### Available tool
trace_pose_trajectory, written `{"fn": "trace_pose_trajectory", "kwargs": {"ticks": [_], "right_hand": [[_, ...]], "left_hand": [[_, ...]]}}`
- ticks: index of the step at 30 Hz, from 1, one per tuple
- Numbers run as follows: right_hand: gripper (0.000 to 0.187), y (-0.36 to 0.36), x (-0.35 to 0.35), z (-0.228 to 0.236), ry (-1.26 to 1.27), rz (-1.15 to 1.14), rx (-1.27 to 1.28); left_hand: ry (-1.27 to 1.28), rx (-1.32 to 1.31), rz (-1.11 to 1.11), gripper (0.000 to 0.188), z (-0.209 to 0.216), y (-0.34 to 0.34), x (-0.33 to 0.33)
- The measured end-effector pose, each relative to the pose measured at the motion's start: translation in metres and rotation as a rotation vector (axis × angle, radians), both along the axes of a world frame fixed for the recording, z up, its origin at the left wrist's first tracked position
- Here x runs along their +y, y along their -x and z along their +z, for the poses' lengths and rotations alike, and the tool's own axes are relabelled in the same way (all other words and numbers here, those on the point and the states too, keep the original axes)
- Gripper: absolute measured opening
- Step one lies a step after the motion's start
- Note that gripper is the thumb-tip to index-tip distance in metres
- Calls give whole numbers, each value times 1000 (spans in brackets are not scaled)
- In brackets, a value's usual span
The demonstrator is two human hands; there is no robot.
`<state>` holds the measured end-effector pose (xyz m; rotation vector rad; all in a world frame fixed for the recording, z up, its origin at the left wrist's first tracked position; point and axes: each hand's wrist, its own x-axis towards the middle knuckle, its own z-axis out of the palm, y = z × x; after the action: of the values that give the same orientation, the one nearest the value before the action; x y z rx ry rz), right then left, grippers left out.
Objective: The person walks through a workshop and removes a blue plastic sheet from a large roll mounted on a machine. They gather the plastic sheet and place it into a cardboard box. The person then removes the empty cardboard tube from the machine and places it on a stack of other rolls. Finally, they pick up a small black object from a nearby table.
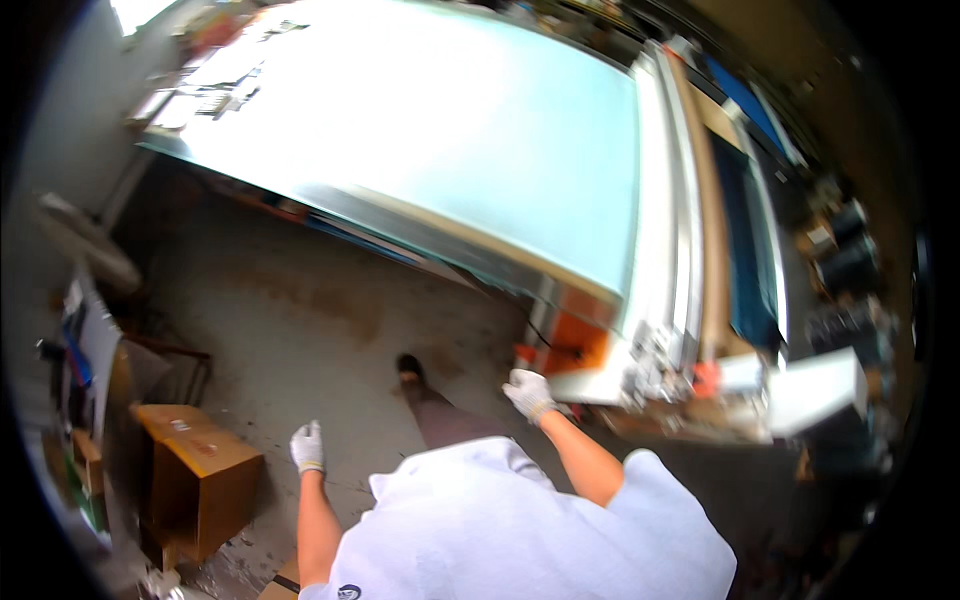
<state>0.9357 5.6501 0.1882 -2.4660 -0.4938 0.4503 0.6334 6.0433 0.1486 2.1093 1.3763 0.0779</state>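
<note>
My left hand [308, 447], in a white work glove, hangs over the grey floor at my side. Its fingers look curled in, and nothing shows in them. To the right, my right hand [529, 394] wears the same kind of glove and is closed near the corner of the big table [480, 130]. A small orange-red piece [525, 354] shows just above its fingers. Blur hides whether that piece is in my grip or behind it. An orange panel [578, 330] under the table corner lies close by.
Long rolls and white profiles [690, 200] lie along the table's right side. A white box [818, 392] stands beyond a cluttered ledge [680, 410]. At the lower left is an open cardboard box [200, 470]. One foot [408, 368] stands on the concrete floor [300, 290].
</note>
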Motion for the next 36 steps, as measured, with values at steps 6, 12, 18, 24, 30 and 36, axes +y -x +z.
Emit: {"fn": "trace_pose_trajectory", "kwargs": {"ticks": [6, 12, 18, 24, 30, 36], "right_hand": [[18, -115, 229, 67, -94, 70, -155], [23, -194, 450, 86, -44, 247, -223], [28, -193, 654, 83, -100, 547, -243], [26, -188, 784, 65, 27, 456, -305], [27, -198, 899, 60, 185, 496, -318], [24, -168, 1034, 79, 108, 651, -139]], "left_hand": [[77, 248, 303, 46, 33, 28, 119], [84, 334, 596, 43, 61, 62, 160], [232, 378, 819, 41, 21, 99, 202], [390, -231, 1154, 27, -50, 134, 362], [112, -155, 812, 26, 24, 84, 602], [-149, -315, 653, 26, 108, 35, 758]]}}
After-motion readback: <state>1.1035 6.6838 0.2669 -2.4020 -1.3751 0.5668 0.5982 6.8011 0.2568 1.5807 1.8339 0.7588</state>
